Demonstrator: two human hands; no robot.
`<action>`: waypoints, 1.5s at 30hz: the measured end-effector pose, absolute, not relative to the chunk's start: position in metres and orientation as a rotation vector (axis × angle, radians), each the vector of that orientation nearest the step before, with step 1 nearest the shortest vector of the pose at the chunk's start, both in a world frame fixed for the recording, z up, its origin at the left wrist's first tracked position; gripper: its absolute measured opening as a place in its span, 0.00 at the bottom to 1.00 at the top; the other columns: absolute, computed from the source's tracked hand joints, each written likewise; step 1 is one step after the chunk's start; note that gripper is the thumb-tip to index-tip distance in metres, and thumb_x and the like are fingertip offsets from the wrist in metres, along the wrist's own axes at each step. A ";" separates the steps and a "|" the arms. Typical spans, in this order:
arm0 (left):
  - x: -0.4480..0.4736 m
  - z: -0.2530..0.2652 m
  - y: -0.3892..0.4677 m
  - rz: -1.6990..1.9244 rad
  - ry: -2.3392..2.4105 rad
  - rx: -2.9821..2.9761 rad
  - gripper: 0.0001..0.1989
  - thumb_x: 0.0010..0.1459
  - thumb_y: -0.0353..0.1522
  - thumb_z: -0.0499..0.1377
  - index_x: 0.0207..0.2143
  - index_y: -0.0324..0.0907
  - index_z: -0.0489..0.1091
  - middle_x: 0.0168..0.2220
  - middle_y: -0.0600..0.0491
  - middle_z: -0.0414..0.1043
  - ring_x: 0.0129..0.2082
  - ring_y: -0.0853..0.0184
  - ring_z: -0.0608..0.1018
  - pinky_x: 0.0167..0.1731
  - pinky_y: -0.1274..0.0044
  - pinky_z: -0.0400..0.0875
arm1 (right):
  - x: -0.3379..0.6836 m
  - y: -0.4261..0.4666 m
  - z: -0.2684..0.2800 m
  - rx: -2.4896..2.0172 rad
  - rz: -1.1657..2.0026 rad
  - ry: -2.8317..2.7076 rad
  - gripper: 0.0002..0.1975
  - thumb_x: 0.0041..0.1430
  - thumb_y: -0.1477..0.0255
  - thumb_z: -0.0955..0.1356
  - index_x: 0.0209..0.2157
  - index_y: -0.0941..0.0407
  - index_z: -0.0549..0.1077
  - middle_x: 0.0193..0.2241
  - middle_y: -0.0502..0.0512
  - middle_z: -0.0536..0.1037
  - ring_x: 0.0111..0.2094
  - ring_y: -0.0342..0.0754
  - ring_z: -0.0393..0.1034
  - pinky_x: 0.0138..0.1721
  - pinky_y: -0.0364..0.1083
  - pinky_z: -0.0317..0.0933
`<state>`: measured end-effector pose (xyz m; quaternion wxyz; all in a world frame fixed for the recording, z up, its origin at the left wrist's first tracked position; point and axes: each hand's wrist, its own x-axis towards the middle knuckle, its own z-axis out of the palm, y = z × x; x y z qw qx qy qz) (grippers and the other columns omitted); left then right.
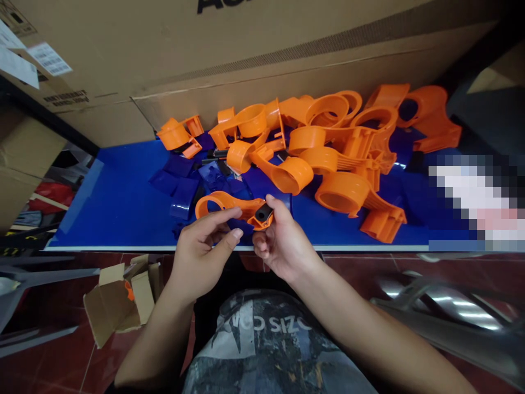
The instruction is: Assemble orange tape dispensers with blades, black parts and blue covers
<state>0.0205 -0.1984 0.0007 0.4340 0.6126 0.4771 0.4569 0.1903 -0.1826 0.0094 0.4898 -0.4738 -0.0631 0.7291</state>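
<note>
Large black lettering on the big cardboard panel begins with a capital A; the top edge cuts off the rest. Lower left on the same panel, 2 lines of small black print are too blurred to read, as is the fine print on a white label. On the grey patterned shirt, pale capitals show S, I, Z from left to right; the neighbouring characters are unclear.

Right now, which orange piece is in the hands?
The orange piece gripped by the right hand, a black part showing at its end; the others on the table lie untouched.
</note>
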 end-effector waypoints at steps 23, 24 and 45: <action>0.023 0.007 -0.196 1.063 1.190 1.834 0.16 0.68 0.33 0.68 0.56 0.55 0.82 0.57 0.53 0.85 0.55 0.60 0.87 0.59 0.67 0.83 | 0.188 -0.187 0.003 -1.139 1.576 -0.322 0.19 0.63 0.53 0.73 0.31 0.53 0.71 0.19 0.44 0.71 0.13 0.38 0.60 0.11 0.38 0.52; 0.024 0.007 -0.196 1.056 1.183 1.831 0.16 0.68 0.32 0.68 0.56 0.55 0.82 0.57 0.53 0.85 0.55 0.60 0.87 0.59 0.67 0.83 | 0.189 -0.188 0.002 -1.140 1.564 -0.331 0.19 0.63 0.53 0.73 0.32 0.53 0.71 0.19 0.44 0.71 0.13 0.38 0.61 0.12 0.38 0.53; 0.047 0.004 -0.205 1.377 1.076 0.771 0.21 0.57 0.38 0.77 0.31 0.42 0.66 0.31 0.61 0.78 0.30 0.72 0.84 0.33 0.78 0.86 | 0.193 -0.180 0.014 -1.110 1.730 -0.072 0.19 0.68 0.54 0.70 0.30 0.54 0.70 0.18 0.45 0.71 0.12 0.38 0.59 0.12 0.38 0.51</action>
